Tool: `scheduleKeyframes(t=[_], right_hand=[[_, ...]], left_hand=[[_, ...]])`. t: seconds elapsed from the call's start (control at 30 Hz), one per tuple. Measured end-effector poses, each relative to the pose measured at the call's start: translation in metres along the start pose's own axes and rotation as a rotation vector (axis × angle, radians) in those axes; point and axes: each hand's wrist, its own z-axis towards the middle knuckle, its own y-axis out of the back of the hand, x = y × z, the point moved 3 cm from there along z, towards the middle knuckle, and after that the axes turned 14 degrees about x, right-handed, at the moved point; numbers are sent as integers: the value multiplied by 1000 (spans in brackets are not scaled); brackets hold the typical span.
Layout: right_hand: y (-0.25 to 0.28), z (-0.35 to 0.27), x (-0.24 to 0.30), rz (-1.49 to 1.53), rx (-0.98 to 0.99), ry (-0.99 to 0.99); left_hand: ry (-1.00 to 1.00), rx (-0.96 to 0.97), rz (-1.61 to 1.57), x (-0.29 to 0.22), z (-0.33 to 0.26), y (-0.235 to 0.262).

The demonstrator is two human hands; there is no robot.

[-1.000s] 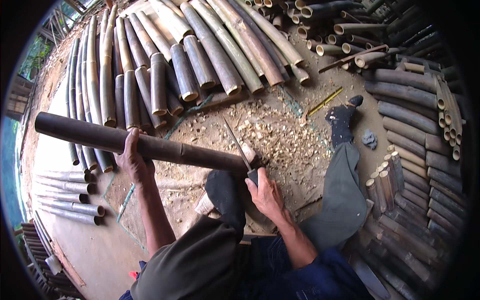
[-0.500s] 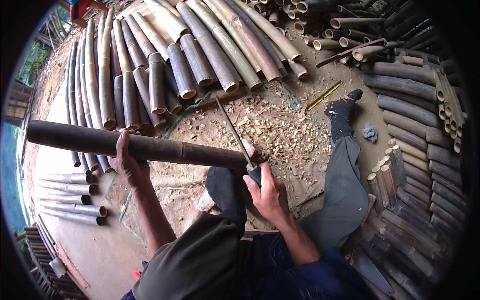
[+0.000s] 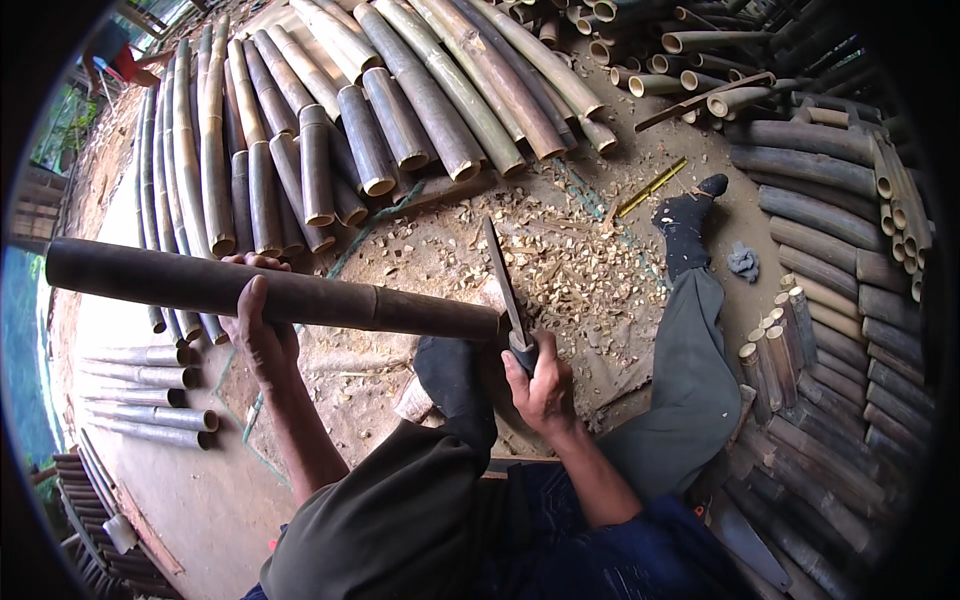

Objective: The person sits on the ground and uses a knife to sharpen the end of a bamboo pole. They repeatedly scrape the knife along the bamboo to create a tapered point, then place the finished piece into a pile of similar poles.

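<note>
A dark brown bamboo pole [image 3: 330, 301] lies across in front of me, its left end raised toward the far left and its right end above my shoe. My left hand [image 3: 262, 318] is wrapped round it from below, the thumb up its near side. In my right hand [image 3: 545, 385] is the dark handle of a long narrow knife [image 3: 503, 280]. The blade points away from me, right by the pole's right end; whether it touches cannot be made out. Pale wood chips [image 3: 560, 270] are scattered on the mat [image 3: 340, 375] beyond.
Rows of bamboo poles [image 3: 430, 120] lie at the far side, with shorter ones [image 3: 150, 415] at the left. Stacked bamboo [image 3: 830, 240] lines the right. A yellow ruler [image 3: 652, 187], a grey rag [image 3: 743, 261] and a saw [image 3: 750, 545] lie around my outstretched leg [image 3: 680, 360].
My right hand and the knife have shifted slightly right, and the blade stands more upright, showing more of its flat side. The pole has moved a little left in my left hand.
</note>
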Motion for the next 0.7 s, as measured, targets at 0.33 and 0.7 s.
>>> scheduleKeyframes(t=[0.33,0.7], right_hand=[[6,8,18,-53,157,-138],[5,17,23,-48,174,-123]], left_hand=[[35,-560,171,0,-7,8],[36,-366,110,-1,0,2]])
